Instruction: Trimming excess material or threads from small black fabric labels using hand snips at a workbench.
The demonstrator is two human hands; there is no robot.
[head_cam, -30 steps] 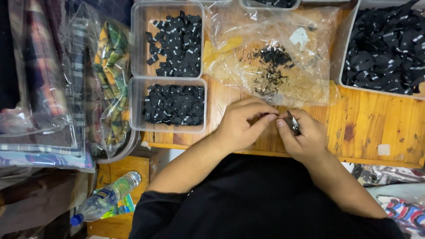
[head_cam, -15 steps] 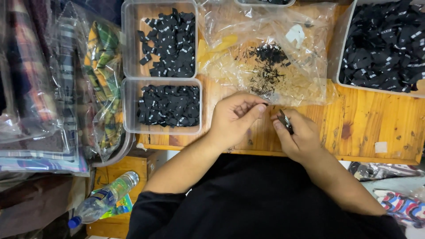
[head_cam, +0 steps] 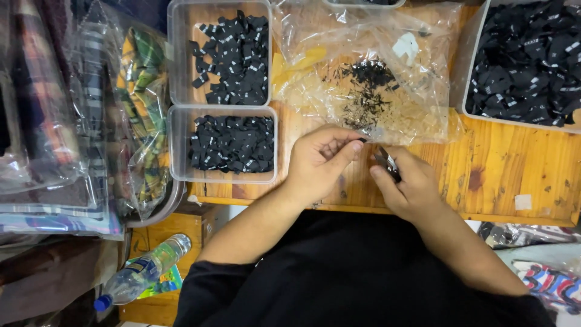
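The right hand (head_cam: 407, 186) pinches a small black label (head_cam: 386, 162) between thumb and fingers, its long axis slanting up-left toward the left hand (head_cam: 319, 162). The left hand lies just beside it, to the label's left, fingers curled with the tips pinched on a tiny dark piece. Both rest on the wooden table (head_cam: 520, 172), just below the clear bag (head_cam: 369, 79).

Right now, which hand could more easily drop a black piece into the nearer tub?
Probably the left hand: it lies right beside the near clear tub of black pieces. The right hand sits farther away, pinching a small black label.
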